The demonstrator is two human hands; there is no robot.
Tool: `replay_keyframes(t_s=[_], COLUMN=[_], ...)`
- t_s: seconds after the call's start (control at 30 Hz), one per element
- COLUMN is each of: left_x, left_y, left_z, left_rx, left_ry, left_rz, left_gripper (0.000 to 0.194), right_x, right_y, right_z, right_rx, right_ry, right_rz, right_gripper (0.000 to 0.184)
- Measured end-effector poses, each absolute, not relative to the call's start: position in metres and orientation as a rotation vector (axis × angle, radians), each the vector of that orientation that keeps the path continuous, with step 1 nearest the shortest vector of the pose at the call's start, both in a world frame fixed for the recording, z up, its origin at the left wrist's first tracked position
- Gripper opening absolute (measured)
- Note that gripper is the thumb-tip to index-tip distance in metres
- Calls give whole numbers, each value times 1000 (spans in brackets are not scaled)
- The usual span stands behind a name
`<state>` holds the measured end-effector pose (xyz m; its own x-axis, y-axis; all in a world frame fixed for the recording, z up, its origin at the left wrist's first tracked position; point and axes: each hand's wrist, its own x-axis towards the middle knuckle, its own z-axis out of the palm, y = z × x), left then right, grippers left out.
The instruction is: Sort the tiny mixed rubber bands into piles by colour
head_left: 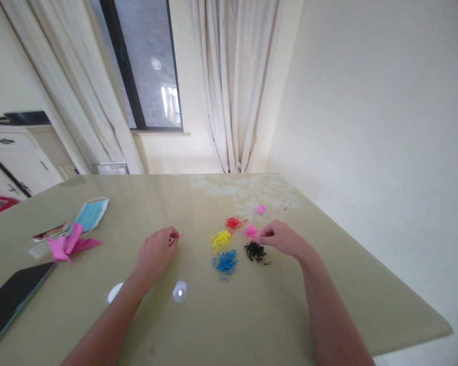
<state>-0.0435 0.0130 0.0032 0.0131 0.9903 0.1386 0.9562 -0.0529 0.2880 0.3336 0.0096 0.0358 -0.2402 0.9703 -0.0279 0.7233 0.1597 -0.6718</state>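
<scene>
Small loose rubber bands lie sorted by colour on the table [198,315]: a yellow pile [220,240], a blue pile [226,262], a red pile [233,223], a pink pile [251,233] and a black pile [255,251]. My left hand [157,251], to the left of them, is closed in a pinch on small rubber bands [180,236]; a red bit and a yellow bit stick out past the fingertips. At the right edge of the pink pile, just above the black one, my right hand [283,238] has its thumb and fingers pressed together. Whatever is between them is too small to make out.
A pink folded-paper shape [70,245], a blue face mask [92,214] and a dark phone or tablet [13,300] lie at the left. A white round object [115,293] is partly behind my left forearm. Behind the piles sits another pink bit [261,209].
</scene>
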Motion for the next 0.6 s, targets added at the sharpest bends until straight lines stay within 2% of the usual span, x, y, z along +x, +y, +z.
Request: replay_keyframes(t_s=[0.2, 0.33, 0.47, 0.6], left_x=[-42, -32, -14, 2], left_y=[13, 14, 8, -3], left_z=[4, 6, 8, 10], left_rx=[2053, 1860, 1684, 1622], left_ry=[1924, 1550, 1261, 1120], left_rz=[765, 1046, 1128, 1077], left_gripper=[18, 23, 34, 34], right_x=[337, 319, 268, 224], right_y=[15, 11, 3, -5], right_z=[26, 36, 37, 26], right_rx=[-1722, -1550, -1270, -1150], right_ry=[-2022, -1995, -1845, -1803], right_rz=[767, 774, 809, 773], right_gripper=[33, 40, 29, 21])
